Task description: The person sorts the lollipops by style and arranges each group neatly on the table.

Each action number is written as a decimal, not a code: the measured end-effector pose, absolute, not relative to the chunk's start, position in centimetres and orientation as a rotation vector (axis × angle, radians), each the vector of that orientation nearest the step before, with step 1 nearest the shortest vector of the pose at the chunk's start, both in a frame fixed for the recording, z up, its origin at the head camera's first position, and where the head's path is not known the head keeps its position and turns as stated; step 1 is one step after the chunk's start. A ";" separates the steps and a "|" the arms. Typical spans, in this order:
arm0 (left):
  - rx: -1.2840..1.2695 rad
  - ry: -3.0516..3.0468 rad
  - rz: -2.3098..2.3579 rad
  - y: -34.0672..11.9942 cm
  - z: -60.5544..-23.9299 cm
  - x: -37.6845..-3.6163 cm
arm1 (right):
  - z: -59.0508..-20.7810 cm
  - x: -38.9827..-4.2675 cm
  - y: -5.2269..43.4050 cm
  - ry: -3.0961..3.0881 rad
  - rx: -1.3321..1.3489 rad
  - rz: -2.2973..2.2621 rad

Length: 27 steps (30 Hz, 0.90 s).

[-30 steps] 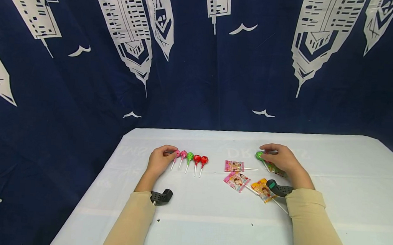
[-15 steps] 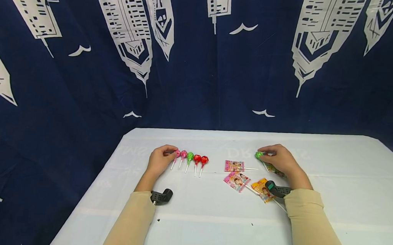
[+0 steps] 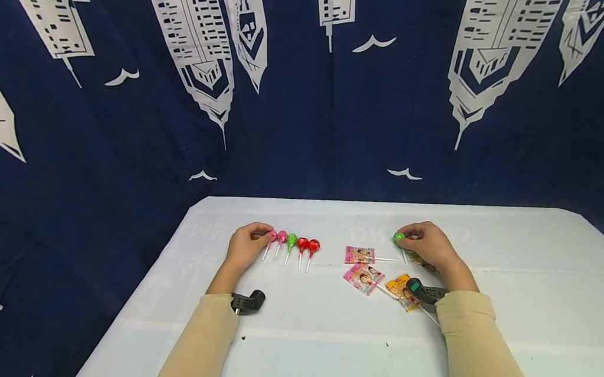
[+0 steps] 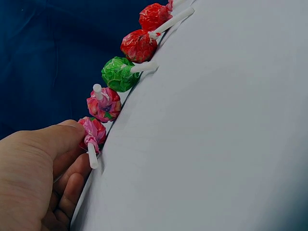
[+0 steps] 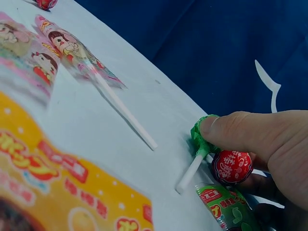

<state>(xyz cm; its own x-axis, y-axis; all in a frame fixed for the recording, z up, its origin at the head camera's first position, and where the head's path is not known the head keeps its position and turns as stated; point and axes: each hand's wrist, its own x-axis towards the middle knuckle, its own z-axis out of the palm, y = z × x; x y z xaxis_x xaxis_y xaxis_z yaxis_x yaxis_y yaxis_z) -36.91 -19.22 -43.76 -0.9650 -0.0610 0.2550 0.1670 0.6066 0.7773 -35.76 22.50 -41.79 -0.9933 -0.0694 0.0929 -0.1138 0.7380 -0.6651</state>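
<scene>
The left hand (image 3: pixel 244 248) is pinching the end pink lollipop (image 4: pixel 94 130) of a row on the white table (image 3: pixel 315 355) — its head is sitting at the thumb tip. The right hand (image 3: pixel 434 246) is pinching a green lollipop (image 5: pixel 197 136) by its head, a red lollipop (image 5: pixel 232 167) showing beside it.

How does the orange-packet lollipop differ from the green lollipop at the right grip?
Wrapping: the orange-packet lollipop is in a flat printed packet; the green lollipop is a ball in crinkled green wrap.
Hold: the right grip pinches the green lollipop, while the orange-packet lollipop lies on the table outside the fingers.
Place: the orange-packet lollipop is nearer the person than the green lollipop.
Shared: both have white sticks.
</scene>
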 end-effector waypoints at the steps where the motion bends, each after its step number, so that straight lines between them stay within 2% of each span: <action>1: -0.083 -2.580 -1.288 -19.2 -43.8 -36.9 | -41.8 -35.8 22.5 -2.871 0.141 1.111; 27: -0.051 -2.585 -1.285 -19.1 -43.8 -36.9 | -40.8 -35.4 21.9 -2.758 0.115 1.314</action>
<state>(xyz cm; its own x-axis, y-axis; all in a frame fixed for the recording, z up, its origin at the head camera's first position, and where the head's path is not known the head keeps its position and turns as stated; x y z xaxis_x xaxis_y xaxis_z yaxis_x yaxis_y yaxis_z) -36.85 -19.07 -43.76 -0.9673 -0.0810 0.2405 0.1429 0.6095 0.7798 -35.45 21.93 -40.77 -0.9936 -0.0315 0.1085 -0.1041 0.6283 -0.7710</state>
